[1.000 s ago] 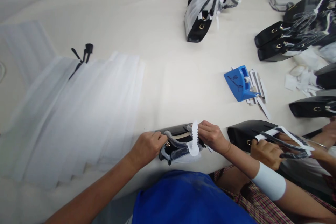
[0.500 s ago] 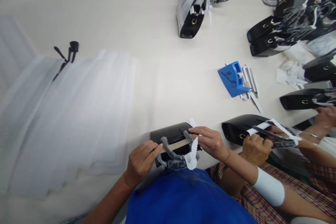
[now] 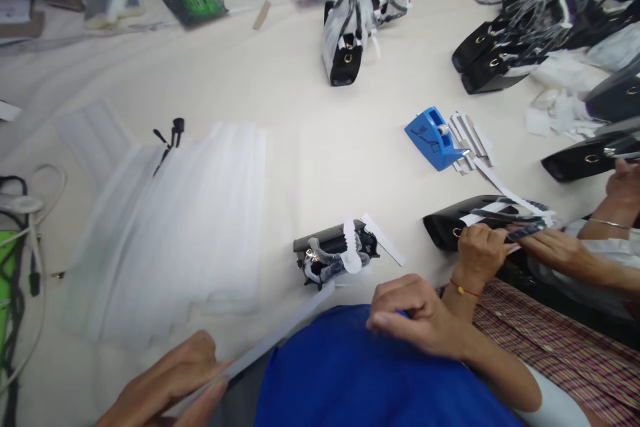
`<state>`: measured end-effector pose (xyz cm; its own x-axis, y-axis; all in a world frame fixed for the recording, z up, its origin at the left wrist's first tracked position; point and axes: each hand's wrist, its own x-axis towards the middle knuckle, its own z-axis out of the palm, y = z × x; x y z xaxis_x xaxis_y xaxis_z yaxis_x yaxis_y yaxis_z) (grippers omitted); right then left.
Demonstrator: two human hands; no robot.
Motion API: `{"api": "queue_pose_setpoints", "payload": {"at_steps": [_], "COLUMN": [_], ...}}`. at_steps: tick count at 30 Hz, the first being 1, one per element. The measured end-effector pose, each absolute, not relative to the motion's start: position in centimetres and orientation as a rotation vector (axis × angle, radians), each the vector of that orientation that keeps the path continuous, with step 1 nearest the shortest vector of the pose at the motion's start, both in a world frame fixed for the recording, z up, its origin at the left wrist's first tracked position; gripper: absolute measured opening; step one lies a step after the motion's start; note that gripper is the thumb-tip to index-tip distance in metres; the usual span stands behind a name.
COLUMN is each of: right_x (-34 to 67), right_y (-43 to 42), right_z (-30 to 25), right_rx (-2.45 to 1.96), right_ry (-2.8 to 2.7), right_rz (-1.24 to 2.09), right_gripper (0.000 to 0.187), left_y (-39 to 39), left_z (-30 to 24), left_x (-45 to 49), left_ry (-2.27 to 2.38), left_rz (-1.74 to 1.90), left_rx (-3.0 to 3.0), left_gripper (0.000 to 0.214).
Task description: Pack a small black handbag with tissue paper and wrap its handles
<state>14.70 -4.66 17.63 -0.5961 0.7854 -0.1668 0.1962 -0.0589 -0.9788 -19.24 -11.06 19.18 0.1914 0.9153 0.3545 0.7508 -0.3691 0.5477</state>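
A white strip [image 3: 280, 335] is pinched between the thumb and fingers of my left hand [image 3: 175, 380], low at the left. Its far end reaches close to the front of a small black handbag [image 3: 325, 240] on the table. The bag's handles [image 3: 327, 267] are wrapped in clear plastic, and a white toothed tag [image 3: 352, 247] is fixed to them. My right hand [image 3: 420, 317] hovers in front of the bag, apart from it, fingers loosely bent and nothing visible in them. Another white strip [image 3: 384, 240] lies at the bag's right side.
Layered white sheets [image 3: 200, 227] cover the left. A blue tape dispenser [image 3: 431, 137] stands beside loose strips [image 3: 473, 140]. A co-worker's hands [image 3: 483, 250] hold another black bag [image 3: 450, 220] at right. A wrapped bag [image 3: 345, 67] stands at the back; several others [image 3: 493, 67] crowd the right.
Both hands have come off the handbag. My left hand has moved down and left with the strip; my right hand has drawn back toward me. The beige strip across the bag no longer shows there.
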Motion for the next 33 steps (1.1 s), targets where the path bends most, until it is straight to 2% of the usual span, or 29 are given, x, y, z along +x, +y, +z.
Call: {"api": "queue_pose_setpoints", "payload": {"at_steps": [2, 4, 6, 9, 12, 14, 17, 19, 22, 25, 28, 33], "right_x": [12.9, 11.4, 10.4, 10.2, 12.1, 14.6, 18.7, 20.9, 22.4, 22.3, 20.9, 17.4], "right_y": [-5.8, -6.7, -7.3, -7.8, -7.4, -6.3, -4.0, -2.7, -1.5, -0.8, -0.2, -0.1], "right_z": [18.4, 18.9, 19.1, 19.1, 17.9, 16.4, 13.9, 13.0, 12.7, 12.8, 11.7, 7.9], "right_rx": [-0.907, -0.884, -0.979, -1.229, -1.417, -1.61, -2.068, -2.22, -2.003, -1.652, -1.406, -0.974], "right_ry": [-1.673, -1.511, -1.358, -1.215, -1.192, -1.316, -1.74, -2.117, -2.578, -2.843, -2.841, -2.671], "right_rz": [1.908, 1.987, 1.982, 1.841, 1.607, 1.316, 0.737, 0.575, 0.653, 0.51, 0.328, 0.253], "right_gripper": [0.022, 0.036, 0.041, 0.04, 0.046, 0.051, 0.045, 0.034, 0.017, 0.022, 0.022, 0.023], "left_y": [-11.3, -11.0, -10.4, -9.5, -8.9, -8.4, -7.3, -6.4, -5.3, -4.9, -5.0, -6.0], "left_z": [19.8, 19.8, 19.4, 18.9, 18.2, 16.9, 13.5, 10.9, 7.7, 6.0, 5.6, 6.3], "left_x": [-16.6, -13.1, -9.5, -5.7, -4.7, -5.6, -8.0, -9.5, -10.8, -10.9, -10.1, -8.9], "left_ry": [1.632, 1.504, 1.233, 0.951, 0.871, 0.96, 1.399, 1.665, 1.76, 1.757, 1.748, 1.745], "left_rz": [1.007, 1.03, 1.047, 1.084, 0.984, 0.964, 1.066, 1.066, 0.959, 0.891, 0.891, 1.013], "left_rx": [2.138, 2.33, 2.556, 2.679, 2.614, 2.48, 2.17, 1.931, 1.647, 1.548, 1.54, 1.731], "left_gripper": [0.037, 0.043, 0.043, 0.031, 0.027, 0.03, 0.033, 0.032, 0.029, 0.026, 0.025, 0.017]}}
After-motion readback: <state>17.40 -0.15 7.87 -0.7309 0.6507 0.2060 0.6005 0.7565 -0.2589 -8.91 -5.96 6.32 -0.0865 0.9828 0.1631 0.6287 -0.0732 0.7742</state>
